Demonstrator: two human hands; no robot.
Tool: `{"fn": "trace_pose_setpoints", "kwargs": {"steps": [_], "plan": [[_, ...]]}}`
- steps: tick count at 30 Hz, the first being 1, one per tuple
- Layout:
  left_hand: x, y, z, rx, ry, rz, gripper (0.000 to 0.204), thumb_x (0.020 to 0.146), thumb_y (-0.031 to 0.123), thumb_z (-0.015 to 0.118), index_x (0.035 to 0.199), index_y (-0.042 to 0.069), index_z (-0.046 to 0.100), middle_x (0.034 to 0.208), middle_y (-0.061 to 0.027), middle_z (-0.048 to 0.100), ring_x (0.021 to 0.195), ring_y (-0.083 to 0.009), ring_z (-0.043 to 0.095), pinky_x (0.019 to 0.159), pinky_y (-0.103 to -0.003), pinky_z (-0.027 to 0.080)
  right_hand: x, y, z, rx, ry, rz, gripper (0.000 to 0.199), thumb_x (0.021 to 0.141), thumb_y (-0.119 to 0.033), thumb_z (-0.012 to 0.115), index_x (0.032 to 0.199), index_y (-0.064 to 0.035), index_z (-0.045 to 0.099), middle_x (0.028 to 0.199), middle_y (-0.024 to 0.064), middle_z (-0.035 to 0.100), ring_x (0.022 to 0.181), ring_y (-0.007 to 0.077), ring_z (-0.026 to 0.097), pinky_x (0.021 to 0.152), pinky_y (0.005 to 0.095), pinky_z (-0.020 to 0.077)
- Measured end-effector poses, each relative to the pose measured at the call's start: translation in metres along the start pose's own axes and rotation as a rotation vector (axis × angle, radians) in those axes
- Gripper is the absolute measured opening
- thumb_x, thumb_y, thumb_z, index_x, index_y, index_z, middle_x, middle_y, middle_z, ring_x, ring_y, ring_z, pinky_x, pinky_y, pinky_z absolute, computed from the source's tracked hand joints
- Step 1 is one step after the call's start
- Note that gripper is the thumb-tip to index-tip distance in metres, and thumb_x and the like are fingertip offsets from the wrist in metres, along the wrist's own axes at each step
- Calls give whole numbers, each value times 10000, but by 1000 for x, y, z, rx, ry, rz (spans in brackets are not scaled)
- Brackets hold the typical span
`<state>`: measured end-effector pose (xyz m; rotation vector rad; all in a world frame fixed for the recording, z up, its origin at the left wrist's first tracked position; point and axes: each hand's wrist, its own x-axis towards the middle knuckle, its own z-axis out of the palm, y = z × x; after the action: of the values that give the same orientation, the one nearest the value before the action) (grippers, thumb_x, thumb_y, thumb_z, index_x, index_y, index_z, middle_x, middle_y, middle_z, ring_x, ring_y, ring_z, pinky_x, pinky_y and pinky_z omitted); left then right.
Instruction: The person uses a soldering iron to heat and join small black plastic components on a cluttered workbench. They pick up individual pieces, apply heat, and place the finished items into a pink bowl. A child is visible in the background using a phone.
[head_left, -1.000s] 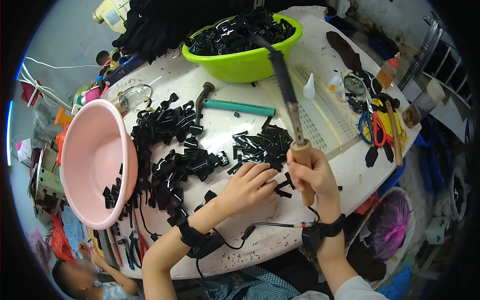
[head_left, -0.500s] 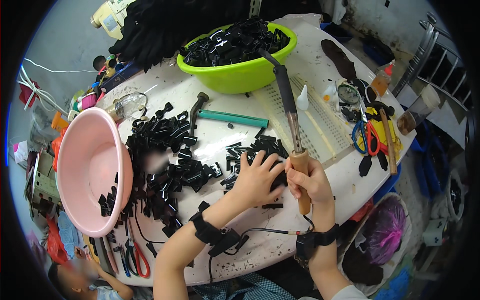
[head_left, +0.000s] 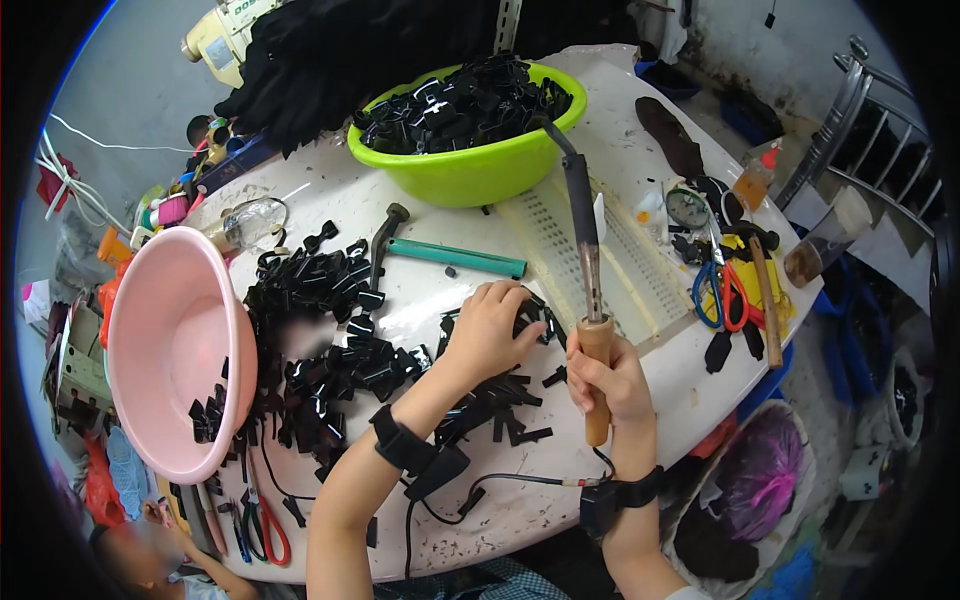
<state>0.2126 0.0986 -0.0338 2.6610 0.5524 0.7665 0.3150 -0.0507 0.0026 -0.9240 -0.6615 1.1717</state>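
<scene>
Gripping a soldering iron [head_left: 588, 300] by its wooden handle, the right hand [head_left: 608, 372] had its fingers wrapped tight round the grip, the dark shaft rising toward the green basin [head_left: 470, 170]. Just left of that iron, the left hand [head_left: 490, 330] lay palm down, fingers curled loosely over a small heap of black strap pieces [head_left: 500, 400] on the white table [head_left: 440, 520]. Farther left of the iron lay a bigger spread of black pieces [head_left: 320, 340], then a tilted pink basin [head_left: 170, 350]. Right of the iron lay scissors [head_left: 718, 295]; the green basin was heaped with black pieces.
</scene>
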Motion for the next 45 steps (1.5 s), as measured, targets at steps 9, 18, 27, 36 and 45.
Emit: {"fn": "trace_pose_setpoints", "kwargs": {"steps": [9, 18, 27, 36, 45], "plan": [[0, 7, -14, 51, -571, 18, 364, 645, 318, 639, 853, 41, 528, 876, -126, 495, 867, -310, 485, 738, -368, 414, 0, 0, -2, -30, -14, 27, 144, 775, -134, 587, 789, -27, 490, 537, 15, 471, 393, 72, 422, 378, 197, 355], [15, 15, 0, 173, -105, -59, 342, 662, 262, 665, 888, 28, 559, 897, -133, 504, 845, -308, 486, 699, -373, 418, -2, 0, -7, 63, 25, -26, 173, 775, -142, 595, 794, -15, 480, 534, 17, 461, 384, 76, 417, 366, 198, 351], [15, -1, 18, -243, -369, -123, 273, 636, 194, 635, 815, -2, 574, 858, -175, 536, 802, -308, 532, 717, -359, 437, -1, 0, -8, 67, 37, -43, 181, 779, -142, 588, 793, -8, 468, 529, 21, 446, 375, 80, 409, 364, 204, 352], [4, 26, 18, -164, -327, -58, 246, 603, 269, 661, 708, 61, 584, 827, -102, 526, 813, -297, 493, 695, -369, 433, 1, 1, -8, 53, 33, -52, 175, 785, -140, 584, 776, -10, 467, 530, 21, 445, 375, 79, 409, 359, 205, 341], [-9, 38, 1, -175, -330, 67, 271, 589, 281, 684, 695, 65, 559, 718, -90, 520, 691, -277, 497, 640, -349, 417, 0, 2, -10, 108, 62, -84, 163, 795, -123, 570, 808, -4, 458, 522, 22, 431, 367, 79, 403, 350, 200, 330]]}}
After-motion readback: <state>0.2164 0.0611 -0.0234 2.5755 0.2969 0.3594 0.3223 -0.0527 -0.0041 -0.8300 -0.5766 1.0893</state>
